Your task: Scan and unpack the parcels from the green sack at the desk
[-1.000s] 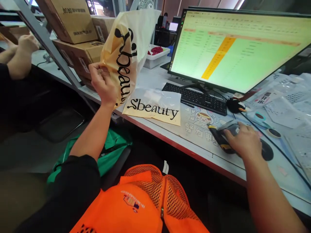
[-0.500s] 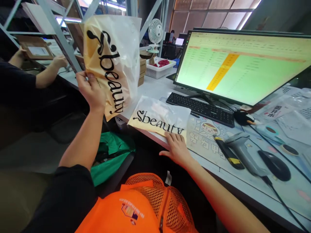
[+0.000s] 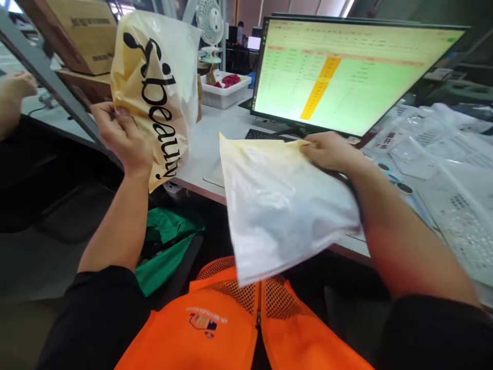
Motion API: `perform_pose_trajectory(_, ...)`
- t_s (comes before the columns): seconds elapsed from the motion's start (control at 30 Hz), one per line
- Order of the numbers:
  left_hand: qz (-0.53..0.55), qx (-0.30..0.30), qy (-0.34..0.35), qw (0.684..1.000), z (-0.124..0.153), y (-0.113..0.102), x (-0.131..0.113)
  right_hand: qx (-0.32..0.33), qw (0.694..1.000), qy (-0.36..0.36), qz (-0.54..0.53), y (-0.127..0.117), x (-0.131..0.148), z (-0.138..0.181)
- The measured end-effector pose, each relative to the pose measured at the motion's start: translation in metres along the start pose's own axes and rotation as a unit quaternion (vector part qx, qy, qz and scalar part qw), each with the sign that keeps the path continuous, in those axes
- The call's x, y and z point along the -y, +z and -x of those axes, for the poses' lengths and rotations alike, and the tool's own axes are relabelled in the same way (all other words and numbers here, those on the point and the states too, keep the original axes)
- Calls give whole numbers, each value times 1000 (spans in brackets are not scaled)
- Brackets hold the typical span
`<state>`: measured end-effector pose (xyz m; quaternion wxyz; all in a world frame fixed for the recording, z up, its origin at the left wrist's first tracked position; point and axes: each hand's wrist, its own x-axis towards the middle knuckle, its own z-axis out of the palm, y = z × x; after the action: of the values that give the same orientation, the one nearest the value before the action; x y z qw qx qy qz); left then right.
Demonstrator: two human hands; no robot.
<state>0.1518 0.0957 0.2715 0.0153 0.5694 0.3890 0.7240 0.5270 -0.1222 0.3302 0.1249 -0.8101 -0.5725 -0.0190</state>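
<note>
A yellow and white plastic bag printed "Sbeauty" [image 3: 157, 97] is held up on the left, its lettering running downward. My left hand [image 3: 125, 136] grips it by the side edge, thumb on the printed face. A second plastic bag [image 3: 285, 205] hangs over the desk's front edge, its plain whitish side toward me. My right hand [image 3: 329, 151] is closed on this bag's yellowish upper edge; its fingertips are partly hidden. Behind the second bag, part of the keyboard [image 3: 265, 134] shows below the monitor [image 3: 346, 77].
A white basket [image 3: 221, 95] with red items and a small fan [image 3: 210, 25] stand behind the bags. A cardboard box [image 3: 80, 36] sits on a shelf at left. Clear plastic packaging [image 3: 458, 174] covers the right side. A green bag [image 3: 169, 246] lies below. Another person's hand [image 3: 17, 85] is far left.
My right hand has lifted the second bag off the desk and turned it, so its plain side faces me. My left hand still holds the first bag up. The view has shifted.
</note>
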Motion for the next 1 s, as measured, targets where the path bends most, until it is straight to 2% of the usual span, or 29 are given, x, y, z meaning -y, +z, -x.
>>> perform_pose_trajectory(0.03, 4, 14, -8, 1000, 5, 5, -3, 47, 999, 5, -1, 13, -2, -14)
perform_pose_trajectory(0.1, 6, 40, -21, 999, 14, 15, -10, 83, 996, 22, 8, 47, -8, -35)
perform_pose_trajectory(0.2, 13, 59, -17, 998, 24, 25, -18, 99, 993, 53, 28, 96, -19, -49)
perform_pose_trajectory(0.27, 18, 68, -3, 998, 28, 29, -22, 108, 992, 66, 26, 115, -28, -50)
perform_pose_trajectory(0.43, 9, 86, -16, 996, 28, 36, -25, 121, 986, 111, -9, 123, -43, -34)
perform_pose_trajectory(0.53, 10, 79, -25, 997, 25, 40, -21, 115, 975, 182, -54, 120, -52, -13)
perform_pose_trajectory(0.63, 10, 70, -27, 997, 21, 42, -15, 89, 949, 267, -144, 118, -64, 13)
perform_pose_trajectory(0.77, 7, 73, -40, 996, 17, 39, -14, 16, 881, 366, -299, 118, -65, 55)
perform_pose_trajectory(0.83, 9, 82, -52, 995, 19, 37, -19, -23, 848, 391, -357, 123, -48, 83)
perform_pose_trajectory(0.9, 6, 90, -58, 994, 26, 37, -28, -57, 796, 391, -458, 134, -16, 118)
perform_pose_trajectory(0.93, 1, 94, -54, 994, 31, 38, -34, -71, 745, 380, -544, 141, 3, 136)
perform_pose_trajectory(0.97, -4, 102, -43, 994, 39, 40, -41, -56, 685, 345, -639, 148, 23, 153)
perform_pose_trajectory(1.0, -8, 116, -29, 993, 48, 43, -49, 0, 644, 311, -699, 154, 42, 170)
